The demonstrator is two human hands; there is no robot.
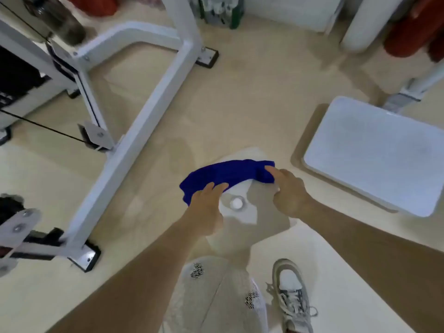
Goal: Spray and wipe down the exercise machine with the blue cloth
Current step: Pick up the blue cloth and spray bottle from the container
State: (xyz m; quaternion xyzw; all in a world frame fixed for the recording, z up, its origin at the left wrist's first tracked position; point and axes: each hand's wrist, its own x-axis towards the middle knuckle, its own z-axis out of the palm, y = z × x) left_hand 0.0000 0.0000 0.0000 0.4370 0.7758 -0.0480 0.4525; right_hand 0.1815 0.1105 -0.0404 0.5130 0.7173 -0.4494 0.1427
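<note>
blue cloth [225, 175]: soft matt fabric | machine frame [134, 131]: smooth white-painted metal

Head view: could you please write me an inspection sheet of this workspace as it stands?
Surface: beige floor; white pad below the hands.
Job's things: blue cloth stretched across the pad; white machine frame at left; no spray bottle identified.
Clutter: small white round cap on the pad, purpose unclear.
Hands: left hand fingers lie on the cloth's left end, grip unclear; right hand pinches its right end.
Cables: black cable taut at the frame.
Surroundings: white padded platform right; red items behind; sneaker below.
</note>
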